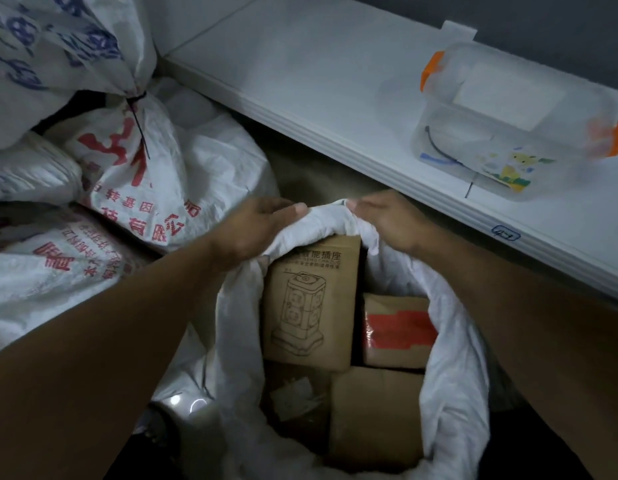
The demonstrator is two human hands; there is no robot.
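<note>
White sack [449,341] rim bunched in fingers of left hand [255,226] and right hand [390,220].

Storeroom or goods-packing area, dim light. Woven sacks piled at left: red-printed sack [134,188], blue-printed sack [58,46], black zip tie [138,112] at gathered neck. Open white sack [238,341] packed with cardboard cartons, one product box [307,306] bearing socket-tower drawing. Long white shelf [335,81] alongside, blue handwritten mark [505,233] on its edge, clear lidded bin [508,133] with orange clips on top.
</note>
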